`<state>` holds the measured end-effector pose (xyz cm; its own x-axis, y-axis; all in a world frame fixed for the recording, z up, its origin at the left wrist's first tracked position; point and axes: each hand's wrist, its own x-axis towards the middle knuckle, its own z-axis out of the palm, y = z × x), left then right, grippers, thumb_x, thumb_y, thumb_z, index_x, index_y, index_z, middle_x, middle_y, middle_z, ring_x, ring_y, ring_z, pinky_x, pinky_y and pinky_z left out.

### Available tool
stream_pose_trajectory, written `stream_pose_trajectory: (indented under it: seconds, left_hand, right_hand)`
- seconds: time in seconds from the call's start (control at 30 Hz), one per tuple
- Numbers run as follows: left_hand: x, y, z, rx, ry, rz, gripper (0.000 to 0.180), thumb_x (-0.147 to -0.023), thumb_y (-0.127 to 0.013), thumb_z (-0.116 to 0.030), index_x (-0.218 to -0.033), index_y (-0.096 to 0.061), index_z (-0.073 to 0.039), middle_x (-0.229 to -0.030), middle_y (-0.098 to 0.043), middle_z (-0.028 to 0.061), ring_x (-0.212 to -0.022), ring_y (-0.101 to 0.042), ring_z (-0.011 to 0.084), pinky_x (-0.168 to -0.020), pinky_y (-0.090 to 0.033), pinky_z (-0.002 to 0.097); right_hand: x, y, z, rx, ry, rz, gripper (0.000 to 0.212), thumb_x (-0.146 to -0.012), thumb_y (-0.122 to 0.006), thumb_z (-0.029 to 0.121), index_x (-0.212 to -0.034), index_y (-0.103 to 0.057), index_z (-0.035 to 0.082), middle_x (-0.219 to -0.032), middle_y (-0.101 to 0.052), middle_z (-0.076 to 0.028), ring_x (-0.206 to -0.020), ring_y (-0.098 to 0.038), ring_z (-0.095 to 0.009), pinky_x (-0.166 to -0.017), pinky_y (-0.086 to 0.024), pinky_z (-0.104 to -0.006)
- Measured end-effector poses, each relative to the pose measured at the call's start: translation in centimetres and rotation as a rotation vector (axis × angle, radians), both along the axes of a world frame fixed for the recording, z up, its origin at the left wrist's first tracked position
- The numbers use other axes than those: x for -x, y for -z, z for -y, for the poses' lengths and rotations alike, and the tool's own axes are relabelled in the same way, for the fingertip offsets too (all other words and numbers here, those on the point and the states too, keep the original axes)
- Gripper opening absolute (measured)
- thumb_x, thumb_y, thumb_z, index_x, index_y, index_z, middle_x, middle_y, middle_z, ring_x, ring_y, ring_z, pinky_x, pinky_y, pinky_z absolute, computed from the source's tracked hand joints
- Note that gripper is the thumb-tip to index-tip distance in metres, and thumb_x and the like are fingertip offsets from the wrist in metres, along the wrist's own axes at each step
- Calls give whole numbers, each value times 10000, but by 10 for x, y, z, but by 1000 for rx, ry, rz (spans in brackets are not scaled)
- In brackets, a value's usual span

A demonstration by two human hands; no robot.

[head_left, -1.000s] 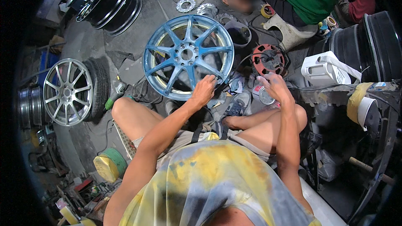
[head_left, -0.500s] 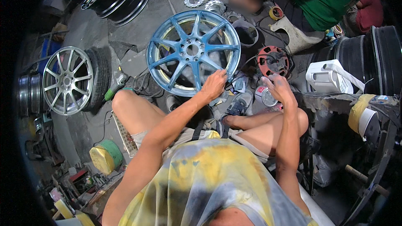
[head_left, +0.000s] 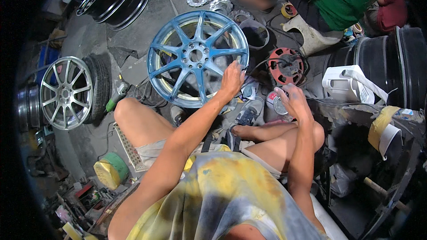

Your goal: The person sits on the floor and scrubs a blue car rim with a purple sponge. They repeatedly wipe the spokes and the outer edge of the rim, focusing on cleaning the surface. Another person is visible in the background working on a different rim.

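Note:
A blue alloy wheel rim (head_left: 213,52) with several spokes lies in front of me, its paint hazy and scuffed in places. My left hand (head_left: 232,80) is at the rim's lower right edge, its fingers bent together over the lip. Whatever is in those fingers, if anything, is too hidden to name. To the right, my right hand (head_left: 295,103) is raised above my leg with its fingers apart, holding nothing I can see. Just beside it stands a tin can (head_left: 279,103) with a red and white side. Crumpled paper (head_left: 250,90) lies between the hands.
A silver wheel (head_left: 66,92) leans against a tyre at left, near a green power tool (head_left: 116,96). Dark rims (head_left: 116,4) stand far left. A dark bucket (head_left: 255,34) and a red reel (head_left: 286,66) sit beyond my hands. A co-worker in green (head_left: 347,0) sits far right.
My left hand has shifted slightly upward along the blue rim's right edge. The right hand remains raised near the can. The whole view has shifted a little.

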<state>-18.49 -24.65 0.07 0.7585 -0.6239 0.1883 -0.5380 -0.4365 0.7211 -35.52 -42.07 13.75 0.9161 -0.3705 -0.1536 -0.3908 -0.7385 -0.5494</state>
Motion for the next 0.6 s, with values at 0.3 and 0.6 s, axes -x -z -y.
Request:
stream_pose_trajectory:
  seconds: [0.3,0.6]
  left_hand:
    - [-28,13,30,46,-75,159,103,-855,-650,-53,-923,-683,16,-960,-625,230,-943,-640,434,-832,-517,531]
    - [-36,10,30,-65,-18,227,145,-859,-677,-78,-973,-701,7,-998,-641,221,-866,-650,437,-751,-516,525]
  right_hand:
    - [-13,-14,-6,-43,-41,74,337,-950,-673,242,-806,-617,-57,-853,-598,-278,-862,-572,-493,-749,-453,-530]
    - [-9,-21,-5,-42,-5,67,345,-963,-660,252,-816,-619,-58,-867,-602,-289,-873,-585,-504,-744,-453,-547]
